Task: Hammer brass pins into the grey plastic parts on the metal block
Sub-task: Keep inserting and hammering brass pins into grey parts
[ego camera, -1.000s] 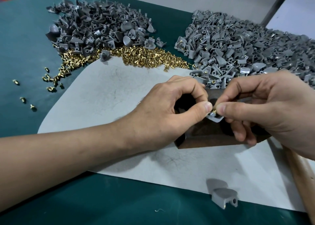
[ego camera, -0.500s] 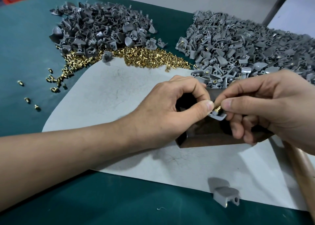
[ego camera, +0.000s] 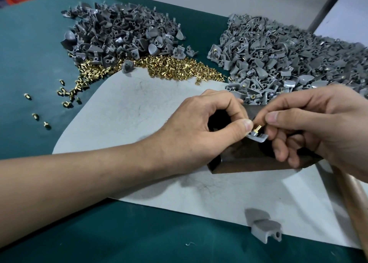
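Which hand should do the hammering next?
Right. The wooden handle lies just under the right hand, while the left hand pinches the grey part on the metal block, with the brass pin standing in it.

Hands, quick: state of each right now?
Left hand: pinches the grey plastic part.
Right hand: curled by the brass pin; grip cannot be told.

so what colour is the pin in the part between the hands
Shiny brass gold; the pin stands in the grey part. Head view.
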The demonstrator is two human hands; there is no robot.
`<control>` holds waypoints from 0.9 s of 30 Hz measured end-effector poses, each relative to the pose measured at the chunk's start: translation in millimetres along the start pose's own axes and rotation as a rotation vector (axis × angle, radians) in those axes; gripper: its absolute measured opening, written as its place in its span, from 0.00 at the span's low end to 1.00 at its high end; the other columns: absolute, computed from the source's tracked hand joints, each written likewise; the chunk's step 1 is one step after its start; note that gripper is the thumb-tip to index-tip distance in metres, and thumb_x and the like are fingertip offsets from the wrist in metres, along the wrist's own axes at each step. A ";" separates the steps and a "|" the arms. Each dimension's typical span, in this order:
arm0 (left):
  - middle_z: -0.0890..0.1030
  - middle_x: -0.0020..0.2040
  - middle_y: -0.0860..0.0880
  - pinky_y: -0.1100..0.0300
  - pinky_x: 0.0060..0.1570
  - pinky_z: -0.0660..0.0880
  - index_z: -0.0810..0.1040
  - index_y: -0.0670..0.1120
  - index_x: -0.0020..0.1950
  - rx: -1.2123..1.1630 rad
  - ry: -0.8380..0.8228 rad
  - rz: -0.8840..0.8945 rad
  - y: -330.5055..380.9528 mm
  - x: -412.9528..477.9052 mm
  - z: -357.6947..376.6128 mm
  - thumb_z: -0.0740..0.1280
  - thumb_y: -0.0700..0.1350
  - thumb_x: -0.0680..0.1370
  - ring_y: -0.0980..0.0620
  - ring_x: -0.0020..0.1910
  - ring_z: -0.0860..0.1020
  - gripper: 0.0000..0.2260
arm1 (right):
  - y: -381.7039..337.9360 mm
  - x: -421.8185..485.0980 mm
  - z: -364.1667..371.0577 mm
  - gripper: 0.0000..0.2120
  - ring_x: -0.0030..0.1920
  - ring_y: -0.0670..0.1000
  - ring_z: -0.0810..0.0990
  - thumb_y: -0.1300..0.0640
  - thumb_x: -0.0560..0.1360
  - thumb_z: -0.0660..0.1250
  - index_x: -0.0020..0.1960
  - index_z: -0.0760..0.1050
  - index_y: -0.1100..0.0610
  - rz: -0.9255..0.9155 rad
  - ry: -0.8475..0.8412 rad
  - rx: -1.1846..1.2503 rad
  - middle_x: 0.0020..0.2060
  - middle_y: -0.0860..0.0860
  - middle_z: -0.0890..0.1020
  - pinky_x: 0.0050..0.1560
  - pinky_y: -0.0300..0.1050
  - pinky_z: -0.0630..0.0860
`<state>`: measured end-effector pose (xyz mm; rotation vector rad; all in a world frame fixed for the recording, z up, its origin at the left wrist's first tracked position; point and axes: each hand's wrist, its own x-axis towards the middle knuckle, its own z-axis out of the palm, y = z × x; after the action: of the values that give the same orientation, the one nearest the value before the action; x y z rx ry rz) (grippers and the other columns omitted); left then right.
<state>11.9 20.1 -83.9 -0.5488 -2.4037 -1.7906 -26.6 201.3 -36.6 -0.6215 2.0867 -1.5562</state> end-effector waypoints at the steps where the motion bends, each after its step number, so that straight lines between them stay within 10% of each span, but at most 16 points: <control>1: 0.80 0.44 0.54 0.51 0.60 0.71 0.74 0.51 0.37 -0.002 0.001 0.001 0.1 0.0 0.0 0.66 0.47 0.72 0.54 0.59 0.76 0.05 | -0.7 0.2 1.8 0.13 0.21 0.51 0.77 0.52 0.58 0.71 0.36 0.83 0.60 0.001 -0.005 -0.015 0.25 0.55 0.78 0.19 0.36 0.70; 5: 0.80 0.43 0.52 0.51 0.58 0.72 0.75 0.48 0.37 -0.022 0.019 0.019 -1.5 -0.2 1.2 0.67 0.45 0.73 0.52 0.56 0.77 0.05 | -16.9 -10.3 -0.3 0.13 0.21 0.52 0.76 0.56 0.59 0.77 0.41 0.82 0.61 0.083 -0.002 -0.088 0.26 0.55 0.78 0.20 0.38 0.70; 7: 0.81 0.44 0.51 0.54 0.56 0.73 0.76 0.45 0.38 -0.056 0.046 0.027 -3.6 -1.5 2.0 0.67 0.44 0.73 0.51 0.54 0.78 0.05 | -20.3 -19.3 -25.0 0.21 0.20 0.55 0.76 0.43 0.58 0.78 0.39 0.81 0.58 0.206 0.041 -0.230 0.26 0.58 0.78 0.23 0.46 0.74; 11: 0.80 0.45 0.54 0.62 0.54 0.73 0.76 0.47 0.39 -0.047 0.081 0.033 -4.4 -0.7 1.7 0.67 0.44 0.74 0.55 0.53 0.78 0.04 | 26.7 -69.1 -104.9 0.33 0.34 0.58 0.83 0.28 0.39 0.74 0.29 0.80 0.54 0.546 0.314 -0.621 0.40 0.70 0.81 0.52 0.63 0.76; 15: 0.78 0.47 0.56 0.65 0.52 0.70 0.76 0.47 0.40 -0.015 0.062 0.054 -7.2 1.9 0.1 0.70 0.42 0.75 0.60 0.52 0.76 0.05 | 38.4 -102.7 -56.1 0.34 0.17 0.53 0.76 0.16 0.39 0.63 0.36 0.75 0.38 0.754 0.438 -0.888 0.17 0.51 0.76 0.21 0.50 0.76; 19: 0.78 0.47 0.57 0.69 0.50 0.70 0.77 0.46 0.40 -0.010 0.056 0.062 -9.5 1.1 -0.4 0.72 0.39 0.74 0.59 0.52 0.76 0.06 | 33.4 -100.5 -30.5 0.26 0.19 0.48 0.76 0.32 0.48 0.70 0.45 0.73 0.35 0.643 0.540 -0.679 0.22 0.50 0.80 0.21 0.44 0.75; 23: 0.78 0.46 0.58 0.73 0.47 0.69 0.78 0.48 0.39 -0.034 0.063 0.037 -10.3 1.1 -0.9 0.73 0.39 0.73 0.62 0.50 0.76 0.07 | 20.9 -104.2 -21.5 0.20 0.25 0.56 0.79 0.61 0.54 0.71 0.47 0.78 0.60 0.480 0.458 0.030 0.32 0.58 0.82 0.22 0.44 0.74; 25: 0.79 0.46 0.58 0.73 0.48 0.69 0.77 0.49 0.39 -0.051 0.048 0.015 -10.5 1.3 -0.3 0.73 0.38 0.72 0.62 0.51 0.76 0.07 | 13.6 -109.1 -14.0 0.28 0.20 0.54 0.73 0.60 0.51 0.71 0.50 0.75 0.65 0.377 0.447 0.137 0.37 0.60 0.82 0.18 0.38 0.69; 27: 0.78 0.46 0.58 0.73 0.49 0.69 0.77 0.48 0.39 -0.053 0.043 0.005 -11.2 0.1 -1.1 0.72 0.38 0.72 0.61 0.51 0.76 0.07 | 2.3 -102.2 -1.0 0.14 0.17 0.53 0.67 0.61 0.62 0.72 0.47 0.77 0.56 0.311 0.543 0.005 0.32 0.58 0.80 0.19 0.35 0.67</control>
<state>7.8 16.3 -93.7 -0.5161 -2.3309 -1.8493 53.5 264.4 -29.0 0.1551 2.4086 -1.6673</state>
